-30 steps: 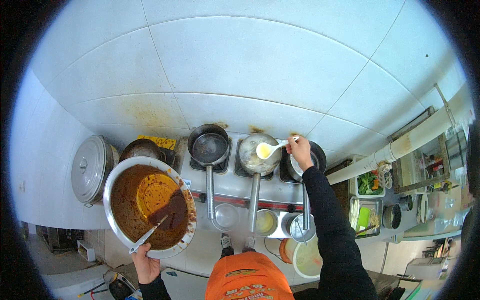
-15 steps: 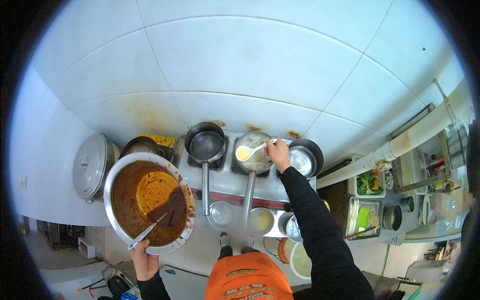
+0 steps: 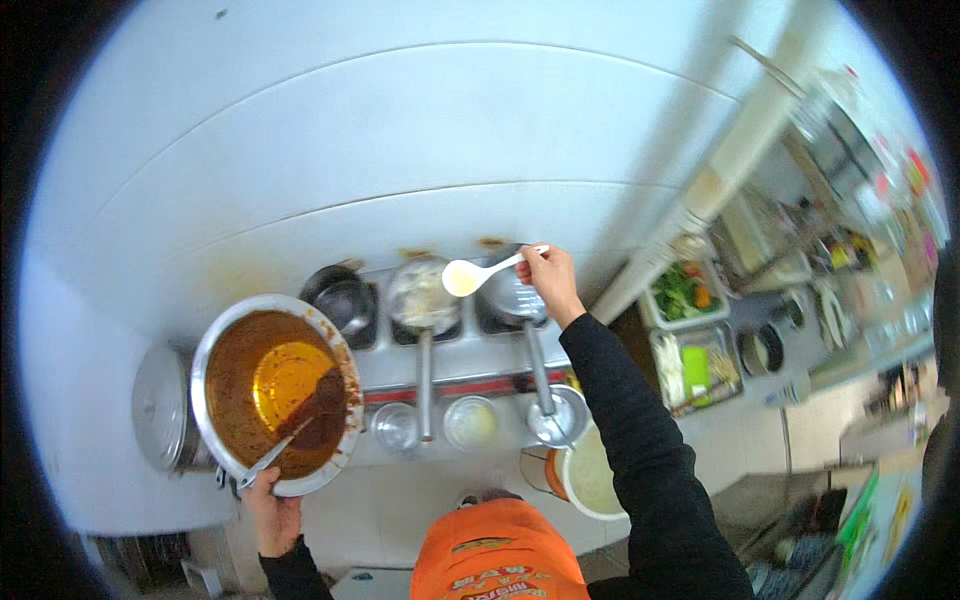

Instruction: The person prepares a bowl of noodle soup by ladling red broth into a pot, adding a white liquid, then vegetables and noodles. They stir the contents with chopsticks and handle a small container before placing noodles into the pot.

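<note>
My left hand [image 3: 275,512] grips the lower rim of a large metal bowl [image 3: 202,395] holding reddish-brown oily sauce. A metal spoon [image 3: 268,460] rests in the sauce, its handle against the rim by my thumb. My right hand [image 3: 552,282] is closed on the handle of a white spoon [image 3: 463,279] with something pale yellow in its bowl. That spoon hangs above the stove between the middle saucepan [image 3: 424,300], which has pale contents, and the right saucepan [image 3: 515,297]. A dark saucepan [image 3: 340,300] sits on the left burner.
Along the stove's front stand several round bowls, including a clear one [image 3: 396,428] and one with yellowish contents [image 3: 470,423]. A white bucket [image 3: 597,480] is below my right arm. Trays of greens [image 3: 682,292] stand at right; a lidded pot [image 3: 160,408] is far left.
The view has swung right, shifting the stove leftward in the picture. The white spoon has moved from over the middle saucepan toward the right one. My left hand keeps the sauce bowl.
</note>
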A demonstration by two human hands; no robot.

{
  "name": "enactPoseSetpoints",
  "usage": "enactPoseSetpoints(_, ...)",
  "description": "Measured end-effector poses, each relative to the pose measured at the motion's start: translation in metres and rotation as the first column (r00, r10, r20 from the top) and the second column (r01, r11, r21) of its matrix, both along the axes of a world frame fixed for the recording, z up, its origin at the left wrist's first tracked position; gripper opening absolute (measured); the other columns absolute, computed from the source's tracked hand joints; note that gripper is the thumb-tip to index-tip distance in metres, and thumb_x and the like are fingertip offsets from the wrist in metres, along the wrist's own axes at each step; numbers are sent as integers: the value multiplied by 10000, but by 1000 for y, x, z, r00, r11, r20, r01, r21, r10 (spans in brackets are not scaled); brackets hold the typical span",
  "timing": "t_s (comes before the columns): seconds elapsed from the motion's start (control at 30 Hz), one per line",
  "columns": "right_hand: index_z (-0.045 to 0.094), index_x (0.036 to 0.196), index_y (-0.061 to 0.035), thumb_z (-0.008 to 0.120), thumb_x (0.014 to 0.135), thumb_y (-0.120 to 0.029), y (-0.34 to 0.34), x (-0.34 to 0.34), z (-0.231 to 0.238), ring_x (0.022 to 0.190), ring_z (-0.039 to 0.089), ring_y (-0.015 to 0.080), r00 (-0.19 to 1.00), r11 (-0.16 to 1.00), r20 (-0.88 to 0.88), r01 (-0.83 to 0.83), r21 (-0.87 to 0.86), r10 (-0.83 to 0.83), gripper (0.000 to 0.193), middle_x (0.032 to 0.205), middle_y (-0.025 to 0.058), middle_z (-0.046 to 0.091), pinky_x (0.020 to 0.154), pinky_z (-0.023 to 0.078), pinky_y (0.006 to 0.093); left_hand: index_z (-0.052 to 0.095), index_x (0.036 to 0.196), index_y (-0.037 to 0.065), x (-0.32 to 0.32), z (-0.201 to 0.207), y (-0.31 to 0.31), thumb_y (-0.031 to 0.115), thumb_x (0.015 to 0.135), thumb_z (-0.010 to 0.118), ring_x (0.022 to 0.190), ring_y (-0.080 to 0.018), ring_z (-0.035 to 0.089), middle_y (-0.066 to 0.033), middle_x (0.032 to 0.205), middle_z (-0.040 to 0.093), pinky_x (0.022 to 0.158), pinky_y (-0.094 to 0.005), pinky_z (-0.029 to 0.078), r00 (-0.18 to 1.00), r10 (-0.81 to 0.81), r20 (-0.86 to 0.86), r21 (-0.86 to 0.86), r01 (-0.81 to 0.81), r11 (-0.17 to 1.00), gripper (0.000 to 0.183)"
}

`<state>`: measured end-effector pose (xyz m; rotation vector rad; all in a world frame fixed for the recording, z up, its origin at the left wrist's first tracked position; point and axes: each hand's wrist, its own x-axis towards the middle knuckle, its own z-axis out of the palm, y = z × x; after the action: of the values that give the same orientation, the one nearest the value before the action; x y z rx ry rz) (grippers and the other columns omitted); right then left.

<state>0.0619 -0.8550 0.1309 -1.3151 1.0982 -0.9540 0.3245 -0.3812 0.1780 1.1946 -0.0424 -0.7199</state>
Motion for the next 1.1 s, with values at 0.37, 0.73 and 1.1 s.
enactPoseSetpoints(0.37,701,915,62,618,975,-173,237,-360,161,624,673,148,906,904,-97,420,76,-413,256,763,110,720,570,553,296,446,1404,-105,-135,164,73,25,902,575,1246,-322,608,-201,1381,578,1086,-459,509,928,-371,-41,-35,370,928,534)
enactPoseSetpoints(0.73,682,923,45,634,968,-141,440,-797,233,629,656,145,696,672,-57,709,214,-716,197,767,92,692,563,552,284,459,1342,-124,-481,356,140,21,864,583,1163,-336,653,-223,1325,593,1015,-450,567,777,-627,-56,57,630,775,514)
enactPoseSetpoints(1.1,668,1006,37,603,1004,-146,408,-1161,154,659,647,133,512,461,-185,849,259,-839,194,810,89,689,610,553,277,495,1348,-95,-853,289,-5,-15,863,547,1141,-344,675,-199,1307,635,972,-482,600,638,-719,-275,116,764,634,495)
